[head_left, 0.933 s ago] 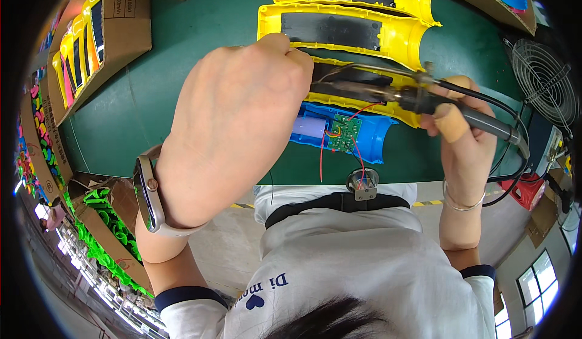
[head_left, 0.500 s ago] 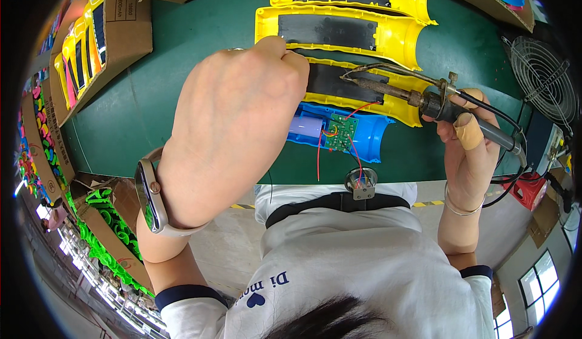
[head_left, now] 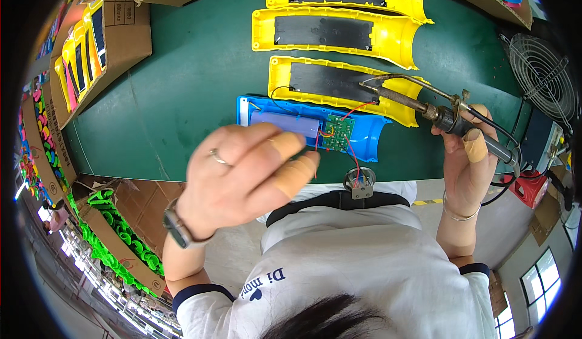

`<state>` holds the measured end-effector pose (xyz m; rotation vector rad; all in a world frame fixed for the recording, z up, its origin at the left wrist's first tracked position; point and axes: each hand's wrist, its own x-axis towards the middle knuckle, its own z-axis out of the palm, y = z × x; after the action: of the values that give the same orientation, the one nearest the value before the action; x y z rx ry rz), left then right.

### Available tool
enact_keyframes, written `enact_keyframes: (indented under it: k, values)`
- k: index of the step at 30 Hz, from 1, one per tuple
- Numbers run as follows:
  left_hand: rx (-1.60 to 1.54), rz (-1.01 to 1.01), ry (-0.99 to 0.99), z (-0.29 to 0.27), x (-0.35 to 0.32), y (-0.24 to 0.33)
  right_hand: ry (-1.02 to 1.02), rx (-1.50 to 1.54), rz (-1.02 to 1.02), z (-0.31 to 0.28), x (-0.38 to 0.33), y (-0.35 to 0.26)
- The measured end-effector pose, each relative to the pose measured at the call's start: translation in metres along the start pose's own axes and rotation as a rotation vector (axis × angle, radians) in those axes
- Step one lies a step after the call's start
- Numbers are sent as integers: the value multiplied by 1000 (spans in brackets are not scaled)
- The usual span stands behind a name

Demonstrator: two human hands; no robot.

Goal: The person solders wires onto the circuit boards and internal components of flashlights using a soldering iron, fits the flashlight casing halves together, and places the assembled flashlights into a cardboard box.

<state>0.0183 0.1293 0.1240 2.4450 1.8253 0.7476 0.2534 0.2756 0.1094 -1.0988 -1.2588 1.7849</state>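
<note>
My right hand grips a soldering iron with a thin feed tube along it; its tip lies over the black panel in the nearest yellow shell. Below that shell lies a blue shell with a purple cylindrical battery and a green circuit board. Red wires run from the board, one to the panel and one to a round metal-backed part at the table's edge. My left hand, two fingers taped, has its fingers apart beside a loose red wire; its thumb is hidden.
Two more yellow shells with black panels lie farther back. Cardboard boxes stand at the left and far edges, some with coloured shells. On the right are a round wire fan guard and a red object.
My left hand has moved back from the nearest yellow shell toward me, uncovering a black wire between panel and blue shell. The iron's tip has shifted slightly right.
</note>
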Motion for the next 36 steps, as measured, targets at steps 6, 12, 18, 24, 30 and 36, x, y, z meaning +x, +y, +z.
enact_keyframes:
  k: [6, 12, 18, 24, 30, 36]
  values:
    - [-233, -128, 96, 29, 4, 6, 8, 47, -64, 3, -3, -1]
    - [-265, -406, 171, 35, 17, 26, -5, 155, -46, -6, -19, 10]
    - [-214, -472, 61, 27, 23, 33, 113, 169, 35, -5, -50, 13]
    - [-207, -506, 27, 24, 21, 30, 63, 222, 162, -4, -55, 21]
    - [-161, -505, 9, 24, 23, 32, 47, 169, 145, 0, -57, 21]
    - [-146, -496, 3, 25, 23, 31, 17, 109, 138, 1, -56, 20]
